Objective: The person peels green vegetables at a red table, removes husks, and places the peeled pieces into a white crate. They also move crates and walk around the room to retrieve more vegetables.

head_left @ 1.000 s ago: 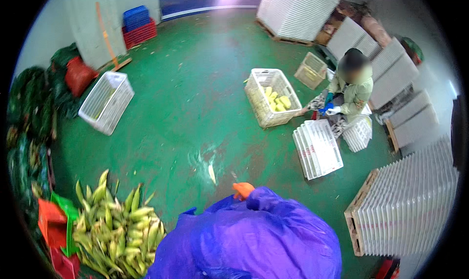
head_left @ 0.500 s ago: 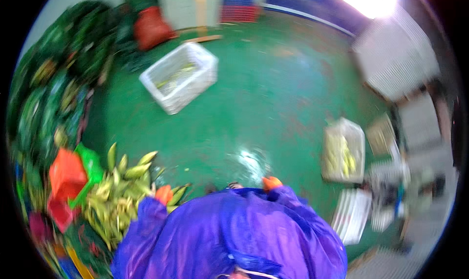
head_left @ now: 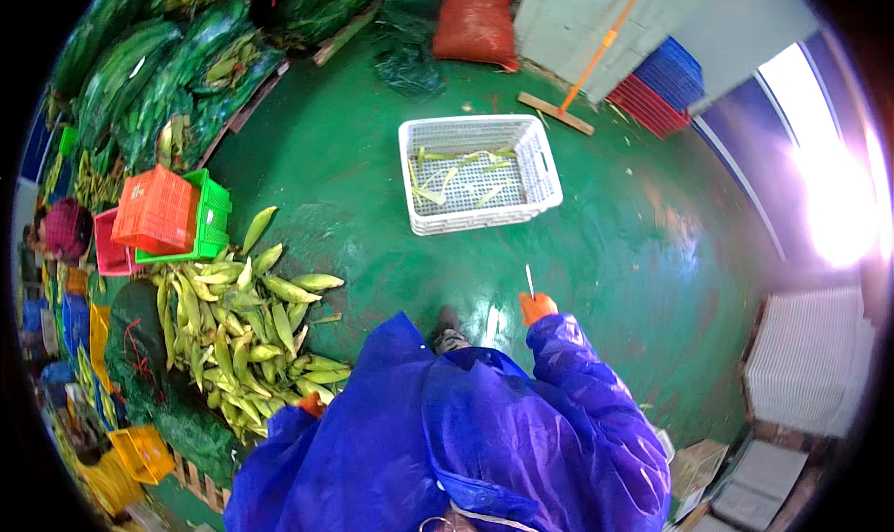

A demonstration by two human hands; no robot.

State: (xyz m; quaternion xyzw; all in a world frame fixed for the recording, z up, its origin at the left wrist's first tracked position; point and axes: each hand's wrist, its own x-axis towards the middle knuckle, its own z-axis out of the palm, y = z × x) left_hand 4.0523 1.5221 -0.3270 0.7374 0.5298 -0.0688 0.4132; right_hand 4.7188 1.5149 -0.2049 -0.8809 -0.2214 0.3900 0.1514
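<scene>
My right hand (head_left: 537, 308), in an orange glove, is closed around a knife (head_left: 530, 279) whose thin pale blade points away from me, over the floor. The orange-gloved left hand (head_left: 312, 403) hangs low beside a heap of green corn cobs in their husks (head_left: 233, 332). The purple sleeve covers much of that hand, so its fingers are hard to make out. Ahead of me on the green floor stands a white plastic crate (head_left: 477, 220), with a few loose husk leaves (head_left: 433, 195) lying in its bottom.
Stacked orange (head_left: 156, 211) and green crates (head_left: 214, 217) stand behind the heap. Full green net bags (head_left: 121, 80) line the far left; a person (head_left: 67, 237) is beyond. A red sack (head_left: 477, 24), a broom (head_left: 559, 111) and white stacks (head_left: 810, 364) stand around the floor.
My view has turned to the right, so the white crate now lies straight ahead. My right hand has come forward from my body, and the knife in it now shows.
</scene>
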